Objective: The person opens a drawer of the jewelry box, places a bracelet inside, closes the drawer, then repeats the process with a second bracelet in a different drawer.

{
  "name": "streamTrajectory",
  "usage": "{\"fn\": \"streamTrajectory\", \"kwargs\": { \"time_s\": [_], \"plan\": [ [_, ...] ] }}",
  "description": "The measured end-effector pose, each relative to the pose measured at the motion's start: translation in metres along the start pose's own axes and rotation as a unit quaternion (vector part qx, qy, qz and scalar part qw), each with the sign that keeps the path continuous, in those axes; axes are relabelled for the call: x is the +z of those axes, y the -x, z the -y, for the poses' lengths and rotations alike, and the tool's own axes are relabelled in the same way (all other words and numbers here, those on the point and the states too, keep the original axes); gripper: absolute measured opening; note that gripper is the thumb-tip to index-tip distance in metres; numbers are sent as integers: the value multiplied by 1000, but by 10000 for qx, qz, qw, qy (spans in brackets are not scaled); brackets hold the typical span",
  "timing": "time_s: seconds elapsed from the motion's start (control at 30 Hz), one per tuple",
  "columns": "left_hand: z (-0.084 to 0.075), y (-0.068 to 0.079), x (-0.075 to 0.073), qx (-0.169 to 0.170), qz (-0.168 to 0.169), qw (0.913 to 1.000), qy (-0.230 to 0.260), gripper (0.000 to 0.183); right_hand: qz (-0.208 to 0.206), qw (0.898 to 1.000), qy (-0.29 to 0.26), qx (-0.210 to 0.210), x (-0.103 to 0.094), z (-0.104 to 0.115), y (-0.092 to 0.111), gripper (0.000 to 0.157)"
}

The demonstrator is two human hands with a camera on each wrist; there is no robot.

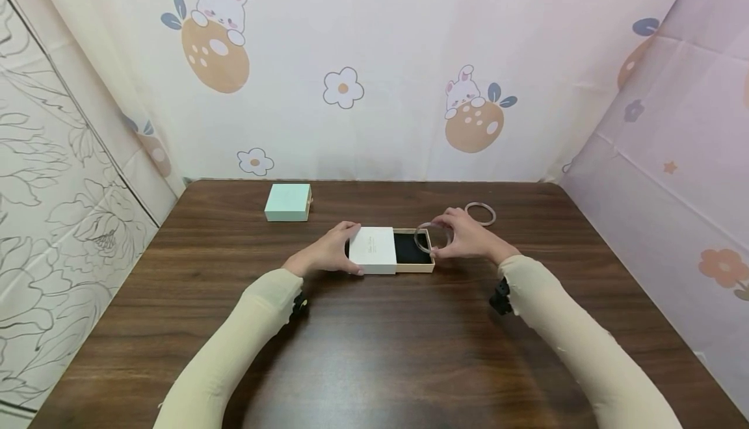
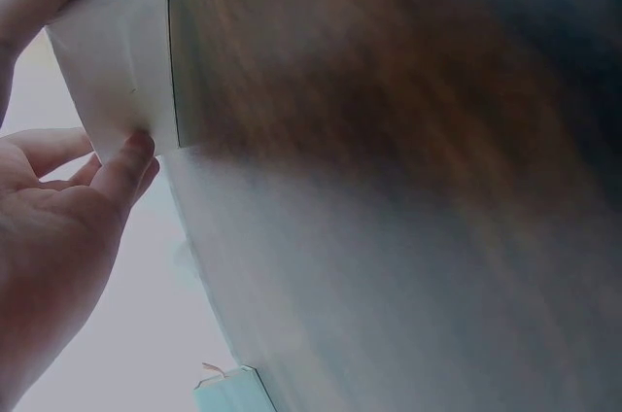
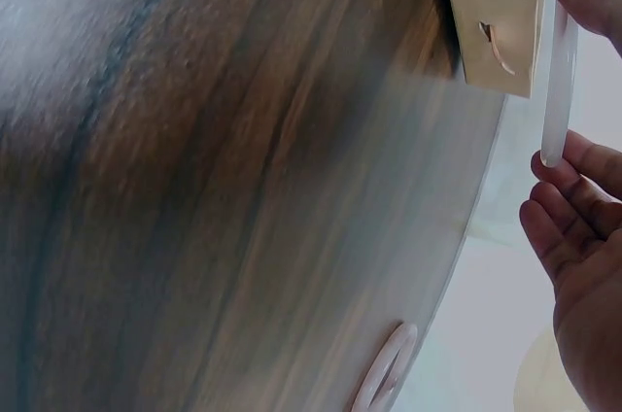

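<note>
A white sliding box (image 1: 372, 247) lies on the table with its drawer (image 1: 412, 249) pulled out to the right, showing a black lining. My left hand (image 1: 328, 249) grips the sleeve from its left end, thumb at the near side and fingers at the far side. In the left wrist view, fingertips press the white box wall (image 2: 121, 67). Over the drawer's right end, my right hand (image 1: 468, 235) pinches a pale translucent bangle (image 1: 422, 247) between thumb and fingers, tilted upright. The right wrist view shows this bangle (image 3: 559, 82) edge-on beside the drawer's end, which has a small ribbon pull (image 3: 498, 51).
A second pale bangle (image 1: 493, 216) lies flat on the table behind my right hand. At the back left sits a closed mint-green box (image 1: 288, 203) with a small pull on its right side. A patterned curtain (image 1: 398, 123) hangs along the table's back edge.
</note>
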State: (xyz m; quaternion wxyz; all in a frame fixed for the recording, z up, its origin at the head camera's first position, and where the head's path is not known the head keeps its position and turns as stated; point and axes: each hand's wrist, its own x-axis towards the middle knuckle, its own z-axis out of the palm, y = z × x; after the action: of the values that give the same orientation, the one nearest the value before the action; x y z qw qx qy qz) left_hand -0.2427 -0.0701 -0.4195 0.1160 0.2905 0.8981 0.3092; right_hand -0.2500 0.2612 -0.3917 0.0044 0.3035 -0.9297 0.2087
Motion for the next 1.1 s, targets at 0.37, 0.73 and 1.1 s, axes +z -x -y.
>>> {"fn": "streamTrajectory", "kwargs": {
  "time_s": [0.37, 0.73, 1.1],
  "plan": [
    [-2, 1, 0, 9, -6, 10000, -3, 105, 142, 9999, -70, -46, 8, 6, -9, 65],
    [-1, 0, 0, -36, -46, 10000, -11, 106, 205, 9995, -114, -189, 14, 10, -16, 64],
    [2, -1, 1, 13, -63, 10000, -12, 106, 222, 9994, -46, -269, 17, 14, -21, 65]
  ]
}}
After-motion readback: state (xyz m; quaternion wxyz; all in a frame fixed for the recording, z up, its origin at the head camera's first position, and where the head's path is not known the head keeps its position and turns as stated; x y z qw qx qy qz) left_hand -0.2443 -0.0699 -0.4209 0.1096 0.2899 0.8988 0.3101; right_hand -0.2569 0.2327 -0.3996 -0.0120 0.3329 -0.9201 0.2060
